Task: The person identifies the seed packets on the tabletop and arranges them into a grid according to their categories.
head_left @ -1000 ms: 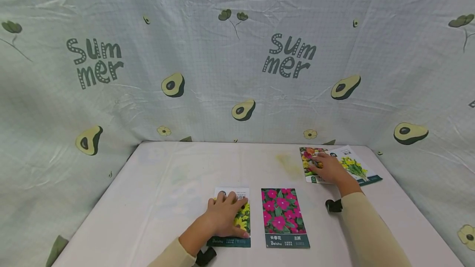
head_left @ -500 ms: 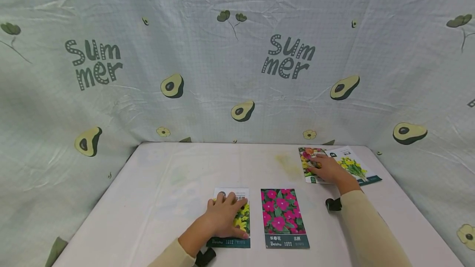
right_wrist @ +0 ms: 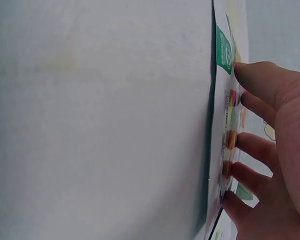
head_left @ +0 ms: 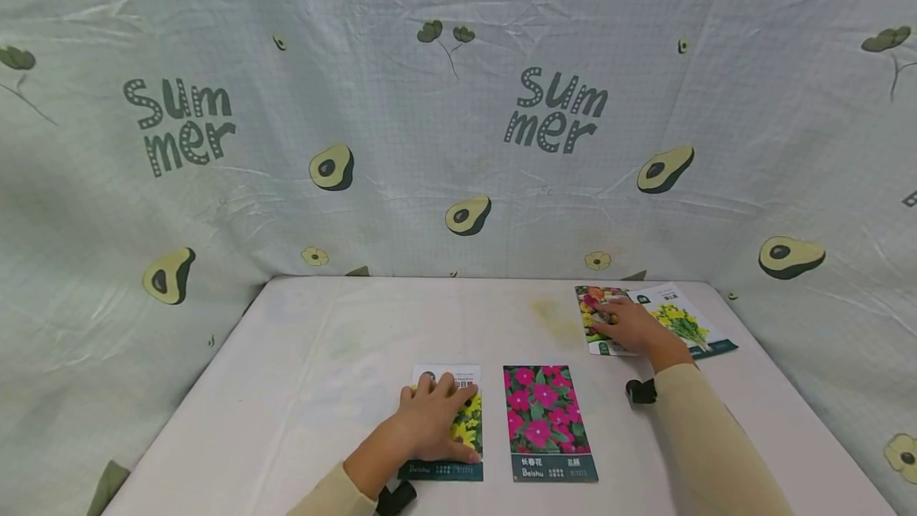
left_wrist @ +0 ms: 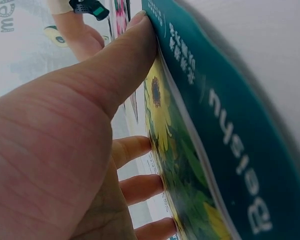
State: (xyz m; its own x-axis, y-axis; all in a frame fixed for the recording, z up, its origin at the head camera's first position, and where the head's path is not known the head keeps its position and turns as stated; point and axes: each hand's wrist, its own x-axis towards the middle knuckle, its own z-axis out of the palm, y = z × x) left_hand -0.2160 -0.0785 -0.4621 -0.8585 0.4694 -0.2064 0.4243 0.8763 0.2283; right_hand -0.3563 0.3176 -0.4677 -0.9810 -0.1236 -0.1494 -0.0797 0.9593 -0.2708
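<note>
My left hand (head_left: 431, 420) rests with spread fingers on a seed packet (head_left: 469, 420) with yellow flowers and a dark green lower band. In the left wrist view its thumb (left_wrist: 132, 55) and fingertips touch the face of that packet (left_wrist: 190, 145). At the back right, my right hand (head_left: 632, 326) lies on a seed packet (head_left: 591, 317) printed with multicoloured flowers. Fingertips (right_wrist: 247, 142) press on that packet (right_wrist: 224, 50) in the right wrist view. Beside it lies a white packet (head_left: 677, 321) with yellow blossoms, partly covered by the right hand.
A packet (head_left: 547, 412) with pink flowers lies flat between the two hands, nearer the left one. Everything lies on a white tabletop (head_left: 344, 341). Behind it hangs a pale curtain (head_left: 401, 102) printed with avocados. Dark wrist straps (head_left: 641, 391) show near the sleeves.
</note>
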